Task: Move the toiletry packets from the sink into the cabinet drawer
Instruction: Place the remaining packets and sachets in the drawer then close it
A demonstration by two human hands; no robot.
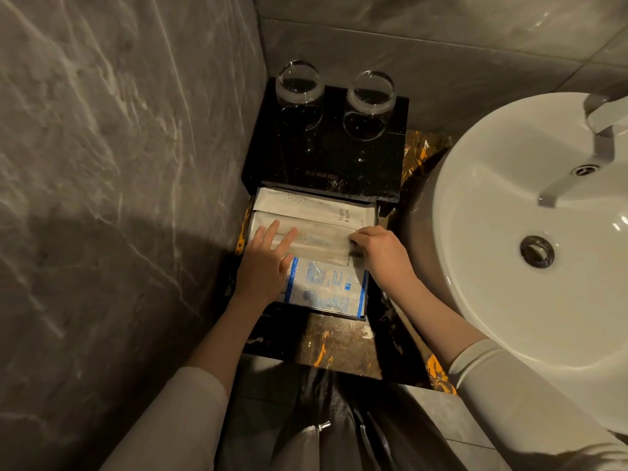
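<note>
- Head view showed the open drawer (pixel 373 212) of a small black cabinet (pixel 326 158), filled with toiletry packets: a white toothbrush packet (pixel 326 212) at the back, a long pale packet (pixel 319 244) in the middle, a blue-printed clear packet (pixel 326 288) in front.
- The left hand (pixel 268 263) lay flat, fingers spread, on the long pale packet, gripping nothing.
- The right hand (pixel 380 251) pinched that packet's right end.
- The sink (pixel 509 232) basin, just right, held no packets.
- Two glasses (pixel 334 96) stood on the cabinet top; the wall (pixel 119 164) hemmed the drawer's left edge.
</note>
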